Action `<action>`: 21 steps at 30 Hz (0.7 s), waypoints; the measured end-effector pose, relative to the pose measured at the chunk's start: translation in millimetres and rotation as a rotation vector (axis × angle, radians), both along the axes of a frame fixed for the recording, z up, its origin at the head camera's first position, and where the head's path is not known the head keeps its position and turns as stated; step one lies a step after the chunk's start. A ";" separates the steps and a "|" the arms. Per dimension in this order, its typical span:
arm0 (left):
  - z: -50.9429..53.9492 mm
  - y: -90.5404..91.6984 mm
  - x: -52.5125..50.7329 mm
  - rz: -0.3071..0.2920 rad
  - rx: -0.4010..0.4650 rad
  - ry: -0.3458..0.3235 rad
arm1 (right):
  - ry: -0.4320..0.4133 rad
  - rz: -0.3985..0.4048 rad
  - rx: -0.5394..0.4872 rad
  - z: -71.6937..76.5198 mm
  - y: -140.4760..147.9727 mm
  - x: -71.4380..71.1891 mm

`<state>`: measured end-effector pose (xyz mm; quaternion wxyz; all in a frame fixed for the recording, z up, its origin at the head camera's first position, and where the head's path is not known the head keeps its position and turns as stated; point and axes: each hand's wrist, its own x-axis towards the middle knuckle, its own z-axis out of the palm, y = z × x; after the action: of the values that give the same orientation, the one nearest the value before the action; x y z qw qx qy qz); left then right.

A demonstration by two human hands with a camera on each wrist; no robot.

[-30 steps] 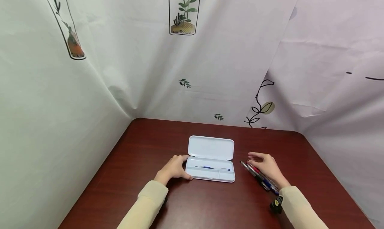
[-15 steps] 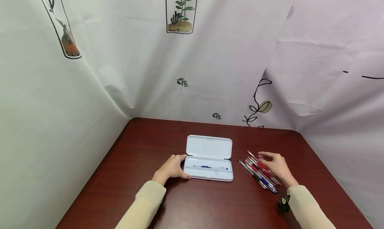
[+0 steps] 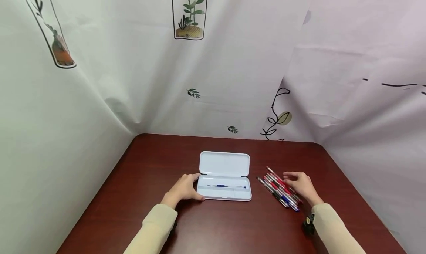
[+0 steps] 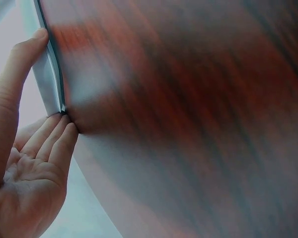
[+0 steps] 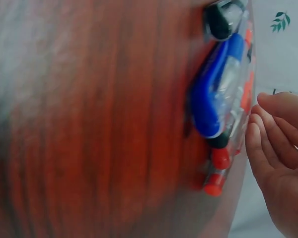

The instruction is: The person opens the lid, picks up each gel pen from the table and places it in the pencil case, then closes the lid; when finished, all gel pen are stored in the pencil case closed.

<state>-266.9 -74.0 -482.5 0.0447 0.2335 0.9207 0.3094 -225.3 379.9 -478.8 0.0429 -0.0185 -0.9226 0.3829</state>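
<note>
Pale-blue oblong case (image 3: 224, 163): open.
Left hand (image 3: 182, 190): thumb and fingers gripping 9 o'clock end.
Slim red, blue, black plastic pens (image 3: 279, 189): case's 3 o'clock.
Right hand (image 3: 302, 184): fingers loosely curved, pens' 3 o'clock.

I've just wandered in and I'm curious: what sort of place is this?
Possibly a screened-off tabletop workspace: a reddish-brown table backed by pale, plant-printed hangings, with an open pencil case and a bunch of pens on top.
</note>
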 end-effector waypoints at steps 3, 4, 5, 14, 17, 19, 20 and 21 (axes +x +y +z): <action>0.9 -2.0 -0.7 -0.004 0.000 0.006 | -0.020 -0.001 -0.005 -1.5 -1.5 -1.4; 0.8 -2.1 -1.0 -0.011 0.000 0.011 | -0.025 -0.008 -0.003 -1.6 -2.0 -1.1; 0.6 -2.1 -1.0 -0.011 0.000 0.009 | -0.029 -0.007 0.004 -1.5 -2.3 -0.6; -2.0 -2.4 -0.4 -0.004 0.000 0.016 | -0.014 0.016 0.118 1.6 -5.4 -3.4; -1.2 -2.5 -0.3 0.001 -0.006 0.020 | -0.017 0.021 0.135 3.0 -6.5 -5.9; -0.4 -2.1 -0.4 -0.006 -0.003 0.026 | -0.026 0.018 0.142 3.5 -7.2 -6.2; 0.1 -1.8 -0.4 -0.011 0.000 0.030 | -0.028 0.017 0.146 3.7 -7.5 -6.1; 0.3 -1.5 -0.7 -0.017 0.004 0.034 | -0.028 0.017 0.151 3.4 -7.3 -6.2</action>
<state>-267.5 -75.5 -482.2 0.0313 0.2468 0.9187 0.3068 -231.5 372.6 -475.4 0.0282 -0.0128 -0.9495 0.3122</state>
